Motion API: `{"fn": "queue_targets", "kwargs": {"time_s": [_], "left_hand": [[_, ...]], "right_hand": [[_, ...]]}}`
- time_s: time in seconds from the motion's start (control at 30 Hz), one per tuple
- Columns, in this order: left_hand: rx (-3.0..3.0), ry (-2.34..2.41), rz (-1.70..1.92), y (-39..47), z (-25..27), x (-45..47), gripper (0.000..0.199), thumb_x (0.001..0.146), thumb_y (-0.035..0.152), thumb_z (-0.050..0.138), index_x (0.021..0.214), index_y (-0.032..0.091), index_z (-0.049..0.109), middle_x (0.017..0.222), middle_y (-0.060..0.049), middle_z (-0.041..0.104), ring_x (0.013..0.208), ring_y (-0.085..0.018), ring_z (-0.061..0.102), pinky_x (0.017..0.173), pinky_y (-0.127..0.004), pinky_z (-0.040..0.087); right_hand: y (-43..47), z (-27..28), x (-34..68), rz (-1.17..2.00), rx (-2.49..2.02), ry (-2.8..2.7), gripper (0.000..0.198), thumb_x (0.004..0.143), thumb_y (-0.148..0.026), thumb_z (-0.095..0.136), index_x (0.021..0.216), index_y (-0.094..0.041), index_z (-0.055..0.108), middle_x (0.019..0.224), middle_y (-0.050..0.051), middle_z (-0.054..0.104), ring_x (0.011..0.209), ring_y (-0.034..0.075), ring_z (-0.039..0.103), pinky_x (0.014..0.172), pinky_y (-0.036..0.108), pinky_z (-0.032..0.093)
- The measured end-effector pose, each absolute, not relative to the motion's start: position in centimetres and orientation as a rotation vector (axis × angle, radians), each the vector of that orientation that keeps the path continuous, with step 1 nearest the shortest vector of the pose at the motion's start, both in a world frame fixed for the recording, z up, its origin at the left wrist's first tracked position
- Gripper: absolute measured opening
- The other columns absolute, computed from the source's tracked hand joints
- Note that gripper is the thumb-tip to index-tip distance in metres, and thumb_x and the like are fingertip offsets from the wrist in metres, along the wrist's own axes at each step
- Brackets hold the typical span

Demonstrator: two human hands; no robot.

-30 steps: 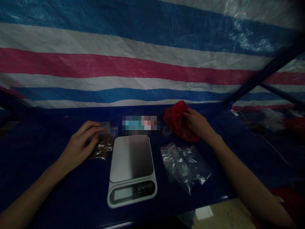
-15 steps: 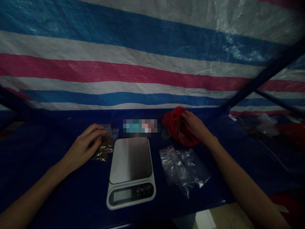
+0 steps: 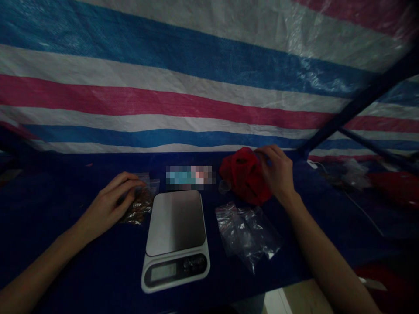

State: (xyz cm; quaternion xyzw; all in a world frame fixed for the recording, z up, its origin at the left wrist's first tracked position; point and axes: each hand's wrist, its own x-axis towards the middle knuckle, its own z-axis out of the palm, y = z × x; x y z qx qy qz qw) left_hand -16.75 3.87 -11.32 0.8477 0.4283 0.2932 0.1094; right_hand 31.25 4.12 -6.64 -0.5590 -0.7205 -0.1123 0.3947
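Observation:
My left hand rests on a small clear bag of brown contents, its fingers curled over the bag's top. My right hand grips the upper right edge of a red plastic bag near the back of the dark blue table. Between the hands stands a white digital kitchen scale with a bare steel platform. A pile of empty clear zip bags lies to the right of the scale, below the red bag.
A small clear cup stands left of the red bag. A blurred packet lies behind the scale. A striped tarp hangs behind the table. Dark bars and cluttered items are at right.
My right hand has lifted and shifted up on the red bag, pulling its edge. My left hand stays on the filled bag. The view has drifted slightly.

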Motion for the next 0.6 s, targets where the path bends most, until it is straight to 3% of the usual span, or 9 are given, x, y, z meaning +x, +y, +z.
{"fn": "queue_targets", "kwargs": {"time_s": [0.2,0.43,0.6], "left_hand": [[2.503,1.288,0.856,3.9,-11.6,-17.0,0.028,0.102,0.028,0.046,0.119,0.027,0.068,0.119,-0.006,0.065,0.112,-0.026,0.067,0.098,-0.042,0.057],[2.492,1.286,0.81,3.8,-11.2,-17.0,0.027,0.101,0.025,0.047,0.119,0.028,0.066,0.12,-0.008,0.065,0.113,-0.025,0.066,0.1,-0.039,0.057],[2.485,1.264,0.837,3.8,-11.1,-16.7,0.026,0.1,0.024,0.049,0.117,0.029,0.068,0.117,-0.006,0.067,0.108,-0.026,0.068,0.097,-0.04,0.058]], "right_hand": [[2.3,-6.9,27.7,0.008,-1.207,-2.262,0.024,0.102,-0.011,0.051,0.111,-0.021,0.071,0.111,0.009,0.071,0.102,0.022,0.069,0.089,0.036,0.056],[2.0,-8.0,27.6,0.216,-1.15,-2.503,0.023,0.103,-0.013,0.053,0.112,-0.023,0.072,0.112,0.007,0.07,0.094,0.018,0.071,0.081,0.03,0.058],[1.6,-7.7,26.8,0.277,-1.149,-2.469,0.032,0.103,-0.026,0.059,0.135,-0.03,0.065,0.136,0.008,0.063,0.118,0.022,0.068,0.098,0.038,0.059]]}}
